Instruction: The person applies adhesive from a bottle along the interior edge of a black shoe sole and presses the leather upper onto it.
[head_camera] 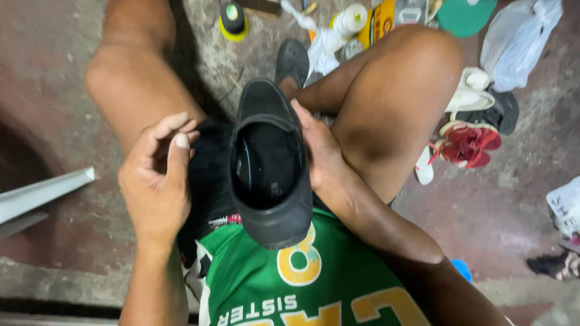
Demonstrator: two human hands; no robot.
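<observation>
The black slip-on shoe (pixel 269 166) points away from the person, toe up, opening showing — its long side runs from belly to knees. The right hand (pixel 320 151) grips its right side. The left hand (pixel 158 175), loosely curled and holding nothing, sits just left. Far off on the floor (pixel 495 211): a yellow packet (pixel 380 21) and a white plastic bag (pixel 519 39).

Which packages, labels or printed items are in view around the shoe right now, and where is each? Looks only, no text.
Yellow packet: top centre floor, flat, yellow with dark print.
White bag: top right, crumpled plastic.
White paper: right edge, white with dark lettering, partly cut off.
Thread spool: top centre, white, cylindrical.
Black shoe: centre, right hand holds its side; left hand just beside it.
</observation>
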